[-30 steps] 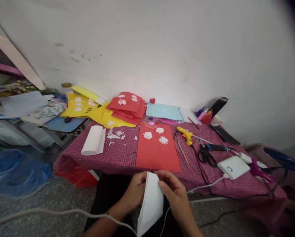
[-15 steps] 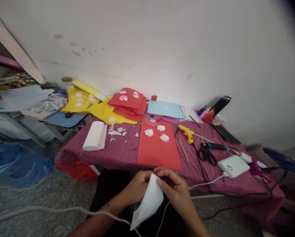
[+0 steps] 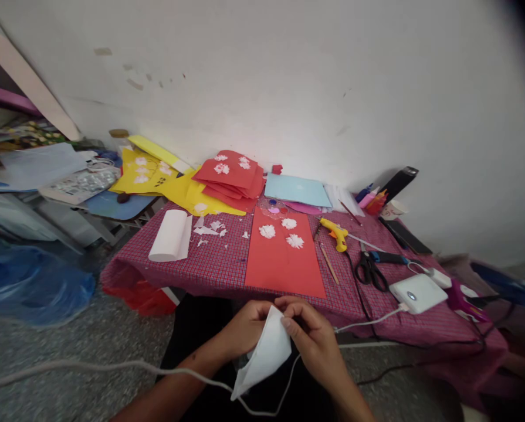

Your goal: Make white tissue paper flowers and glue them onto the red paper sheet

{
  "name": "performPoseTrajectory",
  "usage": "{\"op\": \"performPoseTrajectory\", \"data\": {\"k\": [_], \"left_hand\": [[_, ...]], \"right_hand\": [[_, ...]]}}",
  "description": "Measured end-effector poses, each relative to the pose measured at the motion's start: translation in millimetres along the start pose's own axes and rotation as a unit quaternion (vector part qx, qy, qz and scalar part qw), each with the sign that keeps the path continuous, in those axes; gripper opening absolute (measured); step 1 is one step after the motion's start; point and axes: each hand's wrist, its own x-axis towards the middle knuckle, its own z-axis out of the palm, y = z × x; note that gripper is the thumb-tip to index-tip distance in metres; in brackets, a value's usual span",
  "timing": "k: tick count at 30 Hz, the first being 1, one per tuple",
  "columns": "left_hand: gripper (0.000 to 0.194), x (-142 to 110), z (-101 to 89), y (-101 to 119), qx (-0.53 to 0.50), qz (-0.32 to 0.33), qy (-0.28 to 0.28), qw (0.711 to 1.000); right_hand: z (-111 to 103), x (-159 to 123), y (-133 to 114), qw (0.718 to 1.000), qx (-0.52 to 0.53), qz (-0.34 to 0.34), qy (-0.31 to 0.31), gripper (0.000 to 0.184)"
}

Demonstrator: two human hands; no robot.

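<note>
A folded white paper towel hangs between my hands, over my lap and in front of the table edge. My left hand grips its left edge, the fingertips partly hidden behind the sheet. At the upper right edge, my right hand pinches the towel between thumb and bent fingers. Just beyond my hands lies a red sheet bearing white ruffled paper flowers. Left of it are torn white scraps and a white paper roll on its side.
On the right lie a yellow glue gun, black scissors, a wooden stick and a white power bank. Behind are stacked red sheets and a light blue sheet. A white cable crosses over my left arm.
The camera view has shifted slightly. My right thumb has drawn back a little toward the towel's right edge; both hands still hold the folded towel.
</note>
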Motion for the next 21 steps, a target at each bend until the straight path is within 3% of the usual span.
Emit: {"op": "performPoseTrajectory", "data": {"k": [4,9,13,18,21], "left_hand": [[0.029,-4,7.3,1,-0.063,0.018,-0.016,0.998],[0.049,-2,11.4,-6,-0.134,0.088,-0.015,0.987],[0.039,3,5.7,-13,-0.159,0.109,-0.022,0.981],[0.033,1,-1.5,-11,-0.129,0.098,-0.028,0.986],[0.023,-7,-4.7,-1,-0.055,0.117,0.018,0.991]], "right_hand": [[3,-3,3,0.999,-0.024,-0.019,0.042,0.013],[8,-4,6,0.994,0.0,-0.025,0.108,0.009],[14,-4,5,0.992,0.074,0.008,0.101,0.012],[17,-3,3,0.987,0.122,0.025,0.099,0.017],[9,-2,2,0.984,0.128,0.02,0.12,0.017]]}}
